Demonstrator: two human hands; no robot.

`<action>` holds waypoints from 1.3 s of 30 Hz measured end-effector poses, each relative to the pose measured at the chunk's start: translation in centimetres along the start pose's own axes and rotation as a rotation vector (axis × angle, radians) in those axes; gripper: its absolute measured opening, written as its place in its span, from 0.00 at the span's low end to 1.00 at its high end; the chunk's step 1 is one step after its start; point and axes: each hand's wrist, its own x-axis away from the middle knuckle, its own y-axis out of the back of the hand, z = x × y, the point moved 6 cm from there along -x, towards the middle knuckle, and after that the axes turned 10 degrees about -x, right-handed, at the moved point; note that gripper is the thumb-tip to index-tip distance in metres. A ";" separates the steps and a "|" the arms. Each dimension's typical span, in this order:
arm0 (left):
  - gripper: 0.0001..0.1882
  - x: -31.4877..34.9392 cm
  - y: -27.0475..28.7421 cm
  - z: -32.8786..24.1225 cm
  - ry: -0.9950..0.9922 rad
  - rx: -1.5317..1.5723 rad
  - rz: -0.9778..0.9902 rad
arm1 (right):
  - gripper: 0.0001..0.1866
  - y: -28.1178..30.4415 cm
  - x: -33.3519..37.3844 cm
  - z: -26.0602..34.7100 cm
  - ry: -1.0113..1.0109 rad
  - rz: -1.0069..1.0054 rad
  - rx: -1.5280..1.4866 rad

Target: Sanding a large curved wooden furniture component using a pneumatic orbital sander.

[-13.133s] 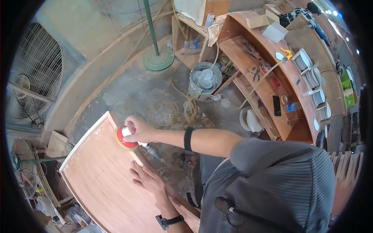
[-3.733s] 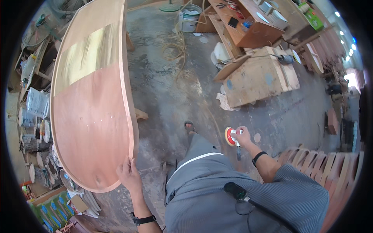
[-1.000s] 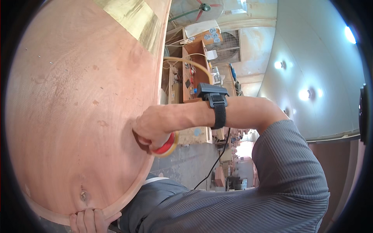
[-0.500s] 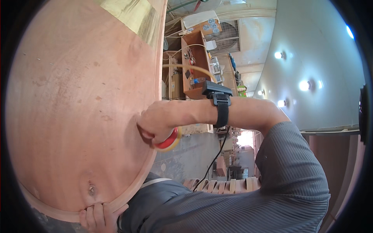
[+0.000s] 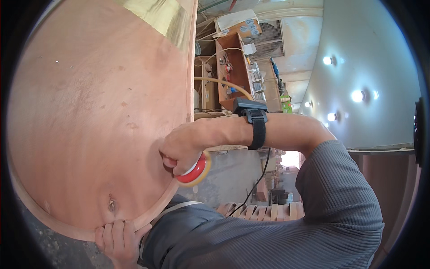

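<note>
A broad reddish wooden panel [image 5: 89, 134] with a rounded, raised rim takes up the left of the view. At its lower edge my left hand [image 5: 117, 240] is closed over the rim, fingers lying on the top side near a dark knot [image 5: 112, 205]. My right hand [image 5: 181, 150], a black strap and box [image 5: 253, 116] on its forearm, is closed round a disc-shaped tool [image 5: 195, 172] at the panel's right edge. Red and white with a yellow rim, the tool looks like a sander; my fingers hide part of it.
A pale patch [image 5: 156, 15] lies on the panel's far end. Beyond the edge stand an open wooden box [image 5: 233, 67] with small items and a large fan [image 5: 268, 40]. A tan hose [image 5: 224, 83] and a black cable [image 5: 255, 184] run near my right arm. Several curved wooden pieces [image 5: 264, 212] stand in a row.
The view has shifted slightly, with more floor showing at lower left. My right hand and the disc-shaped tool have turned a little, showing more of the red body. My left hand keeps its hold.
</note>
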 end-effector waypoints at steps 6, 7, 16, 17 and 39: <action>0.25 -0.6 2.0 3.2 -0.050 0.005 -0.045 | 0.19 -1.3 -1.0 3.3 0.007 0.033 -0.244; 0.26 -0.8 2.3 4.2 -0.061 0.006 -0.063 | 0.20 -1.2 -1.1 3.8 0.013 0.013 -0.302; 0.34 -2.3 4.1 11.5 -0.081 -0.111 -0.014 | 0.21 0.6 -2.0 11.1 0.149 -0.104 -0.495; 0.34 -2.4 4.4 12.1 -0.083 -0.110 -0.009 | 0.21 0.8 -1.6 11.7 0.151 -0.103 -0.500; 0.11 -8.0 24.4 20.3 0.002 1.406 0.349 | 0.22 5.3 -1.3 17.5 0.156 -0.240 -0.877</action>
